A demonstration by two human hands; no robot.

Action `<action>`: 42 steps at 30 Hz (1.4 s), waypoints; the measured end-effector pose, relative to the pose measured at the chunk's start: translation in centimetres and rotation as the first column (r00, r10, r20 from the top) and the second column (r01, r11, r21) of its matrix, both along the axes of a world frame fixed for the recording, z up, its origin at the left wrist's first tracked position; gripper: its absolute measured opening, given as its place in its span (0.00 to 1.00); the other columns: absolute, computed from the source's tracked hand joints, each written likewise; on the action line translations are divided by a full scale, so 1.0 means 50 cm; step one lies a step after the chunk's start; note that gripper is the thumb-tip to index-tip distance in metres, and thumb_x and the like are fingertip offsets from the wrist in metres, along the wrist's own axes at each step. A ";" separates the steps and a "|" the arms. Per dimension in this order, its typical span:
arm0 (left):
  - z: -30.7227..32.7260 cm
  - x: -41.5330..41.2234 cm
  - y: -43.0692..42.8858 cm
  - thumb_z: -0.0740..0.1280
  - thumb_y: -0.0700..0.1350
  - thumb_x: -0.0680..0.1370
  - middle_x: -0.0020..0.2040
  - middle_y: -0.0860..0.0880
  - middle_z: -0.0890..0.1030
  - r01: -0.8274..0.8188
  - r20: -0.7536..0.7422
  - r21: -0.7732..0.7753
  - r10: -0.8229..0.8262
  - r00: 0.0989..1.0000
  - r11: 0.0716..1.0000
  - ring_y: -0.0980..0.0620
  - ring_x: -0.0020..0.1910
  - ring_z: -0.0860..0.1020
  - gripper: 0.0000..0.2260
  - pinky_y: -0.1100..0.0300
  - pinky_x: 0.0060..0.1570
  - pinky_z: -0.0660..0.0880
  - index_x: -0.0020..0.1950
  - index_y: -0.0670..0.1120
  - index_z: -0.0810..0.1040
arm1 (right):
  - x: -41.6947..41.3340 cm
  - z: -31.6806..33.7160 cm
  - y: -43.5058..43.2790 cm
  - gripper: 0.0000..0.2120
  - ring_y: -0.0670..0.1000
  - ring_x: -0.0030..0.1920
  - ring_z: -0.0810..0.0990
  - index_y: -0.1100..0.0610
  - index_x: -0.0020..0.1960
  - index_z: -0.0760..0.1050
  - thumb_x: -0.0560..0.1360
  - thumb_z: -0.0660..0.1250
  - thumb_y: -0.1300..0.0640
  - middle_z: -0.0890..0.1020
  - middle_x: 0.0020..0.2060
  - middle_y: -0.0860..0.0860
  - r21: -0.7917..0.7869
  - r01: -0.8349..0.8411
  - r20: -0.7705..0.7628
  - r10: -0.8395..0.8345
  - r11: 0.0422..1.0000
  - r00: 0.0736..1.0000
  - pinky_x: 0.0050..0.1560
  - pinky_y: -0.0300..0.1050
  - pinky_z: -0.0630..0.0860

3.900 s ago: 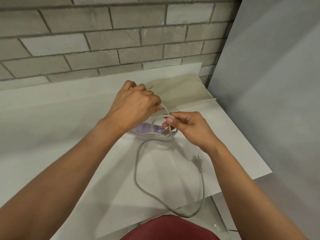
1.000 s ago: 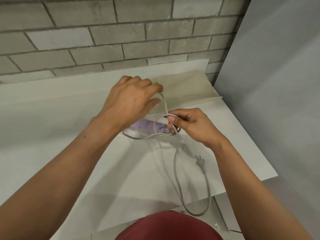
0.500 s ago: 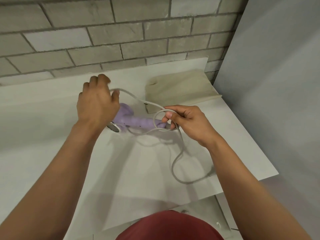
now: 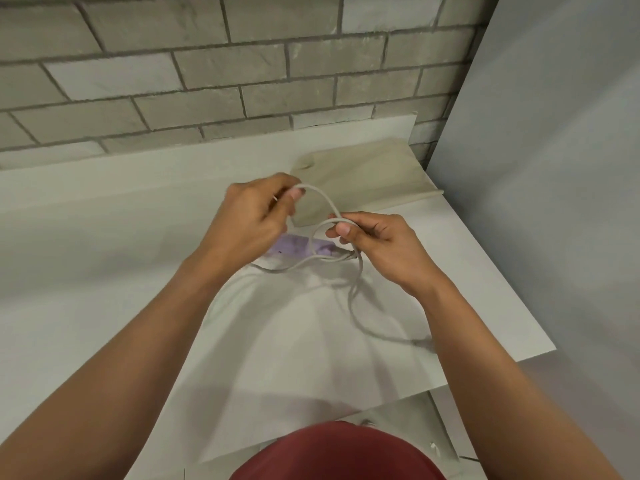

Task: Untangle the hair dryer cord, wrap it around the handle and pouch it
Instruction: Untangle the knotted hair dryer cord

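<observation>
Hair dryer cord (image 4: 350, 299) progress check, working from my lap outwards. Closest to me, just past my red top (image 4: 339, 452), the tail of the cord lies slack on the white surface (image 4: 121, 254) in one loose curve that runs off behind my right forearm (image 4: 485, 358). The plug is hidden somewhere back there, so I can't say how it sits. No knots show in that stretch, so I'd call the untangling pretty much done, at least for the part you can see.

Next up, the hands. My right hand (image 4: 377, 244) is pinching a small loop of cord between thumb and forefinger, right over the butt end of the handle (image 4: 323, 247). My left hand (image 4: 249, 223) is pinching the cord a bit further along, thumb against fingertips, so an arc of it is held up off the surface between the two hands. Underneath is the purple hair dryer (image 4: 292, 244), lying on the surface and mostly covered by my left hand. Honestly can't tell whether that loop is actually round the handle or just hanging in front of it. My guess is I'm on the first turn or so of the wrap, with most of the cord left to wind.

Behind all that, the beige pouch (image 4: 363, 174) lies flat near the brick wall (image 4: 207, 81), and the dryer's clearly not in it. So pouching hasn't started.
</observation>
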State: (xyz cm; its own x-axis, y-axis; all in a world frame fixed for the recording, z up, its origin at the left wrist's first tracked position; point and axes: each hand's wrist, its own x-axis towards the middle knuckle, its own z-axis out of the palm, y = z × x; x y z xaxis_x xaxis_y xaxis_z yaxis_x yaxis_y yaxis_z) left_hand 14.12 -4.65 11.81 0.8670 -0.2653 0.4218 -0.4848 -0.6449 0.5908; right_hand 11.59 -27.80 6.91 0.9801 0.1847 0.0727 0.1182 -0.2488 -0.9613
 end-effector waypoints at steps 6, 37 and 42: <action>0.004 0.002 0.008 0.63 0.48 0.83 0.43 0.56 0.85 -0.229 -0.166 -0.168 0.201 0.965 0.959 0.52 0.38 0.85 0.08 0.55 0.41 0.81 0.56 0.53 0.83 | 0.003 -0.003 0.008 0.07 0.44 0.38 0.83 0.53 0.55 0.85 0.85 0.67 0.56 0.86 0.39 0.48 0.100 0.056 0.018 -0.058 0.993 0.998 0.47 0.33 0.78; -0.020 -0.006 0.008 0.68 0.41 0.79 0.71 0.40 0.74 -0.184 0.182 0.280 0.136 0.974 0.942 0.37 0.67 0.72 0.25 0.46 0.67 0.71 0.77 0.43 0.70 | 0.014 -0.008 0.002 0.08 0.45 0.41 0.85 0.49 0.54 0.84 0.85 0.66 0.54 0.86 0.43 0.46 -0.095 0.008 0.091 0.001 0.995 0.996 0.50 0.41 0.82; 0.011 -0.011 -0.027 0.51 0.62 0.77 0.59 0.44 0.83 0.073 0.149 0.659 -0.226 0.963 0.749 0.39 0.61 0.80 0.31 0.43 0.68 0.69 0.66 0.47 0.82 | 0.005 0.005 0.007 0.09 0.43 0.41 0.84 0.43 0.54 0.85 0.85 0.66 0.53 0.86 0.42 0.43 -0.087 -0.020 0.093 0.028 0.996 0.995 0.47 0.33 0.78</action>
State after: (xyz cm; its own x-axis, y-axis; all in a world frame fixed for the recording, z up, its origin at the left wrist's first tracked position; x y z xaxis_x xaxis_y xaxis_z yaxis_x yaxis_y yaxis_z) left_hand 13.57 -5.99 12.35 0.7055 -0.6572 0.2654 -0.6678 -0.7418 -0.0617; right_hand 11.85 -27.47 7.17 0.9649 0.2177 0.1467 0.2136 -0.3262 -0.9208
